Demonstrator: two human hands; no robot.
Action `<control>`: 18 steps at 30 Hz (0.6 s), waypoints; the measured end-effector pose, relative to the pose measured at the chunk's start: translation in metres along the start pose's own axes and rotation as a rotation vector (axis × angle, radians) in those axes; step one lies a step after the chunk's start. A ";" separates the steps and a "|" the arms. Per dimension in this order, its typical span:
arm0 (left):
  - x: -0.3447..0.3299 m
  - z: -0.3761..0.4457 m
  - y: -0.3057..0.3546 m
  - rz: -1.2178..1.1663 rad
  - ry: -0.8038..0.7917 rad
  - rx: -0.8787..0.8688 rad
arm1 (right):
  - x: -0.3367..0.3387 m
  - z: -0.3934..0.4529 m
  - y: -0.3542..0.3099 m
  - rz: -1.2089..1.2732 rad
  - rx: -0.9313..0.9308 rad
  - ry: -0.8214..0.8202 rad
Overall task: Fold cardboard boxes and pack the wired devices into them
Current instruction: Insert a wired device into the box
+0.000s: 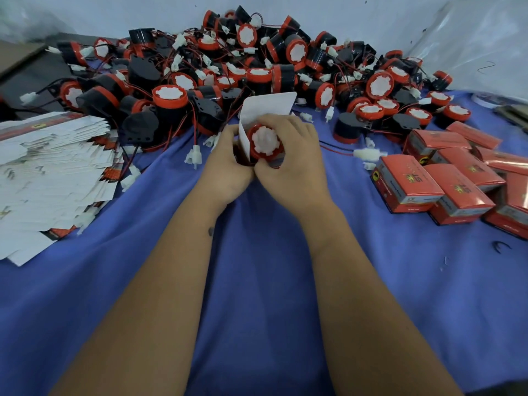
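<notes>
Device in hand: the wired device [264,141] has a red rim and a white centre facing you; it sits partly inside the open box [257,130], whose white flap stands up behind it.
Left hand: your left hand [227,164] curls round the box's left side.
Right hand: your right hand [291,155] wraps the device and box from the right, fingers over the top.
Place: centre of the table, just before the pile of devices [243,67].
Pile: black bodies, red caps, red-black wires, white plugs.
Flat boxes: a stack of unfolded boxes [48,172] lies at left.
Packed boxes: closed red boxes [445,184] cluster at right.
Surface: blue cloth [257,267], wrinkled.
Room: pale wall [143,12] behind.
</notes>
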State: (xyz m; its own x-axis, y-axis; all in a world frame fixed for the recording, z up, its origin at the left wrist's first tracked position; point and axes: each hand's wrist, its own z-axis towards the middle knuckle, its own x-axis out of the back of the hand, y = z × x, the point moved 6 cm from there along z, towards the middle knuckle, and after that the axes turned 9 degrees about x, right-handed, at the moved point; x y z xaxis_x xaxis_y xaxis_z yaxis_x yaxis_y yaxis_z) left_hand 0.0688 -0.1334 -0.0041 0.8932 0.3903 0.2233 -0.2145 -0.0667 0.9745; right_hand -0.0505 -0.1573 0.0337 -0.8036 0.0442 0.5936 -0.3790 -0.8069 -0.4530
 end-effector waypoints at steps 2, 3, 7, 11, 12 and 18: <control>0.001 0.002 -0.003 -0.018 -0.001 0.034 | -0.002 -0.002 0.005 0.033 -0.059 -0.034; 0.001 0.003 -0.005 -0.024 -0.002 0.042 | -0.005 -0.003 0.007 0.025 -0.080 -0.074; 0.000 0.004 -0.004 0.005 0.036 0.027 | -0.016 -0.005 0.006 -0.005 -0.055 -0.161; -0.002 0.003 -0.002 0.003 0.085 0.005 | -0.003 -0.006 -0.001 -0.056 -0.010 0.021; -0.002 0.002 -0.002 -0.004 0.096 0.003 | 0.000 -0.007 0.000 -0.059 -0.044 0.059; 0.001 0.003 -0.003 -0.039 0.123 0.028 | 0.010 -0.020 0.039 0.035 -0.651 0.166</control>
State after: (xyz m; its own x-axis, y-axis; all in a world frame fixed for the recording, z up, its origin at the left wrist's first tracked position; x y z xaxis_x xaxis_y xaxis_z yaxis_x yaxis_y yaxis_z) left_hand 0.0715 -0.1355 -0.0067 0.8454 0.5023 0.1818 -0.1673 -0.0742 0.9831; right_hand -0.0822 -0.1767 0.0087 -0.8607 0.1562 0.4845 -0.5088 -0.2923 -0.8097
